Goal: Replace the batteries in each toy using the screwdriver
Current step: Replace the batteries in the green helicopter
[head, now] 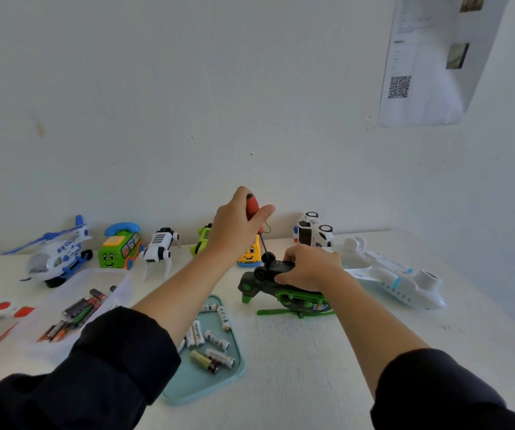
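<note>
Screwdriver (254, 218) gripped by left hand (234, 231) | right hand (310, 268) holds green helicopter (284, 293) | battery tray (219, 380) nearby

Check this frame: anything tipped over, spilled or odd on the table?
Two toys are off their wheels. The green helicopter lies upside down, rotor against the table, under the right hand, where the left hand works the screwdriver; that looks deliberate. The white police car by the wall stands on end. No spills.

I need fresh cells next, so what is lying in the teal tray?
The teal tray holds several loose batteries, mostly white. The left arm covers its left part, so the count stays unknown.
</note>
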`<state>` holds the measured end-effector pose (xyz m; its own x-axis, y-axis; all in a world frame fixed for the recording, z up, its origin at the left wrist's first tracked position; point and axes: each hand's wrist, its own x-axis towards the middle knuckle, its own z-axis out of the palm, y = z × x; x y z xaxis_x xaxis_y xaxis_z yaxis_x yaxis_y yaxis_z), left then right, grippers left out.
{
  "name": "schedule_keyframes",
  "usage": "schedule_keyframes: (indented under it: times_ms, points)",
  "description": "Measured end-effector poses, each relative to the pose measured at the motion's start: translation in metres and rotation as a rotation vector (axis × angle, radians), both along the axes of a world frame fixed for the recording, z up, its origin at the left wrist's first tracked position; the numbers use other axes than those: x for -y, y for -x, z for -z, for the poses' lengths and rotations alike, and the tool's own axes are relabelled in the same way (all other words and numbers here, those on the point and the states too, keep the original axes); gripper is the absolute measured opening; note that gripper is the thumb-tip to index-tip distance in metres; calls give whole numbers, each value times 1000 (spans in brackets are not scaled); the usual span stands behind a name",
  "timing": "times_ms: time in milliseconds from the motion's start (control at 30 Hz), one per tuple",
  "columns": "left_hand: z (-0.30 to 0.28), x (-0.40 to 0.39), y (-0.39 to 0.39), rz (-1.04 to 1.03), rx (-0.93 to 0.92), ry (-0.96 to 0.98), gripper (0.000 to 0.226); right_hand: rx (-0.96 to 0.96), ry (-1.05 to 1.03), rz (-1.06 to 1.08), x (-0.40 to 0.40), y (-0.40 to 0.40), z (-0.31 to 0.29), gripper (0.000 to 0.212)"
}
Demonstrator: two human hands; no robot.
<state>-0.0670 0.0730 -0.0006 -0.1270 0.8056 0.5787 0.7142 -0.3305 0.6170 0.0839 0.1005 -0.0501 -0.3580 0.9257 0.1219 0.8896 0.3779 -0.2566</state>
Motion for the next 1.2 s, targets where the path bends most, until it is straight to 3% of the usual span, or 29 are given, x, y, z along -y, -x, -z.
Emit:
schedule_keyframes:
  times_ms: [167,300,633,733,867,1000,1100,1200]
  points:
    - [10,8,6,-103,101,-169,25,23,-54,26,3,2,4,31]
    - [17,12,6,-84,122,-156,24,38,-61,35,5,4,5,30]
    - [25,21,-14,-37,-237,-405,30,52,-79,50,6,5,7,27]
    - [30,14,-6,-69,-70,-339,29,43,-62,49,7,4,8,30]
    - [32,11,11,-152,453,-130,27,-11,-31,57,9,2,8,31]
    - [42,12,27,-248,755,-2,25,-87,4,65,14,0,5,33]
    - [50,13,30,-272,836,25,25,-215,73,54,16,-1,2,32]
    - [49,16,27,-240,762,-2,26,-375,86,51,21,-3,2,28]
